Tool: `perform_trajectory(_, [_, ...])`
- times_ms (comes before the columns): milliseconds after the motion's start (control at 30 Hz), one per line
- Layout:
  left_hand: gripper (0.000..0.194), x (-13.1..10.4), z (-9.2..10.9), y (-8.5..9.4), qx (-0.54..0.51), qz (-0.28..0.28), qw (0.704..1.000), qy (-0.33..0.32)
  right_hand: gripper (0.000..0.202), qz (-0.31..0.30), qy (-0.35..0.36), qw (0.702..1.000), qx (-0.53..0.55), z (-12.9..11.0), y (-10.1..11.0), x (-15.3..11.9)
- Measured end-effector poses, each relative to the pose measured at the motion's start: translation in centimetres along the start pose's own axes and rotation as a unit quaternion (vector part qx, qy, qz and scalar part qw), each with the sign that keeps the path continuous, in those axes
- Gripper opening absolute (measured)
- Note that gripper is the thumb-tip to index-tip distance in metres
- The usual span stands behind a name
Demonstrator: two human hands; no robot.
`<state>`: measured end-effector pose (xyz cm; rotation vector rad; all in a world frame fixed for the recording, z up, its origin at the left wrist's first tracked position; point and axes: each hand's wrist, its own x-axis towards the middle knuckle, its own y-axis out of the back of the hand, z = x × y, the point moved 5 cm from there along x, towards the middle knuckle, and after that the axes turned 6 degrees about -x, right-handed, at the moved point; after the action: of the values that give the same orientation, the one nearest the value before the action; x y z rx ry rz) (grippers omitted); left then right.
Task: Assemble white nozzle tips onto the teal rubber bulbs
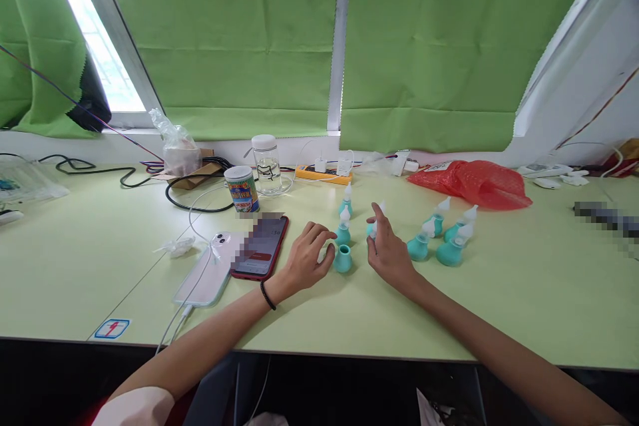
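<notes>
My right hand (388,254) is closed around a turquoise nasal aspirator (370,230), mostly hidden behind the fingers; its clear tip shows beside my raised index finger. My left hand (310,258) has its fingers curved and thumb apart, with nothing visible between them. Just right of its thumb stands a turquoise bulb (343,259) with an uncovered, open neck. Behind that, close to my left fingertips, is an aspirator (343,234) with a clear pointed tip, and another (346,207) stands farther back. Several tipped aspirators (450,252) are grouped right of my right hand.
Left of my left hand lie a red-edged phone (277,249) and a pale phone (200,279) with a white cable. A patterned can (242,190), a lidded jar (267,166) and an orange power strip (322,176) stand behind. A red plastic bag (479,183) lies back right.
</notes>
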<state>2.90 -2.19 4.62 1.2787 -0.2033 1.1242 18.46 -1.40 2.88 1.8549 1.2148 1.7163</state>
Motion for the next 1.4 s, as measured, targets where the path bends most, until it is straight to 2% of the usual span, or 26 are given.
perform_trajectory(67, [0.016,0.0,0.0,0.1,-0.003,0.008,1.000,0.002,0.059,0.011,0.000,1.000,-0.021,-0.1,0.2,0.0])
perform_trajectory(167, [0.016,-0.1,0.2,0.3,-0.012,0.016,1.000,0.005,0.059,0.064,0.020,0.998,-0.016,-0.5,1.0,0.0])
perform_trajectory(300, [0.017,-0.1,0.7,0.8,-0.033,0.011,0.999,0.002,0.053,0.140,0.135,0.980,0.039,-2.0,2.3,-0.6])
perform_trajectory(400, [0.019,-0.1,1.0,1.1,-0.048,0.000,0.999,-0.008,0.047,0.114,0.241,0.963,0.051,-3.4,2.3,-1.5])
perform_trajectory(467, [0.021,-0.2,1.1,1.0,-0.054,-0.013,0.998,-0.022,0.048,0.082,0.281,0.954,0.068,-4.2,2.0,-2.1])
perform_trajectory(567, [0.026,-0.4,1.2,0.4,-0.052,-0.052,0.996,-0.053,0.043,0.062,0.278,0.953,0.101,-4.6,1.8,-2.6])
perform_trajectory(700, [0.031,-0.6,1.6,-0.3,-0.044,-0.097,0.991,-0.076,0.018,0.048,0.284,0.953,0.091,-5.1,1.6,-2.9])
perform_trajectory(767, [0.032,-0.7,1.8,-0.7,-0.060,-0.128,0.989,-0.049,0.011,0.037,0.301,0.949,0.086,-5.3,1.3,-3.1])
perform_trajectory(867, [0.037,-0.7,1.7,-1.2,-0.148,-0.155,0.976,0.045,0.010,0.037,0.309,0.946,0.090,-5.4,1.2,-3.2])
perform_trajectory(1000, [0.041,-0.8,0.5,-2.1,-0.307,-0.142,0.922,0.190,0.014,0.051,0.288,0.951,0.097,-5.2,1.4,-3.0])
perform_trajectory(1100, [0.040,-0.6,-0.7,-2.5,-0.418,-0.111,0.858,0.276,0.015,0.043,0.291,0.951,0.098,-5.1,1.5,-2.9])
perform_trajectory(1167, [0.039,-0.3,-2.1,-1.8,-0.441,-0.037,0.839,0.318,0.015,0.050,0.292,0.949,0.105,-4.9,1.6,-2.9])
perform_trajectory(1233, [0.040,0.2,-3.5,-0.3,-0.378,0.064,0.867,0.317,0.016,0.072,0.277,0.951,0.117,-4.5,1.9,-2.8])
perform_trajectory(1300, [0.039,0.6,-4.3,1.4,-0.247,0.124,0.920,0.278,0.023,0.095,0.253,0.953,0.138,-4.2,2.3,-2.6])
perform_trajectory(1367, [0.030,1.0,-4.7,2.3,-0.094,0.125,0.960,0.234,0.032,0.102,0.234,0.952,0.169,-4.1,2.7,-2.4])
perform_trajectory(1400, [0.025,1.1,-4.8,2.4,-0.021,0.112,0.970,0.217,0.035,0.097,0.229,0.951,0.186,-4.1,2.7,-2.3])
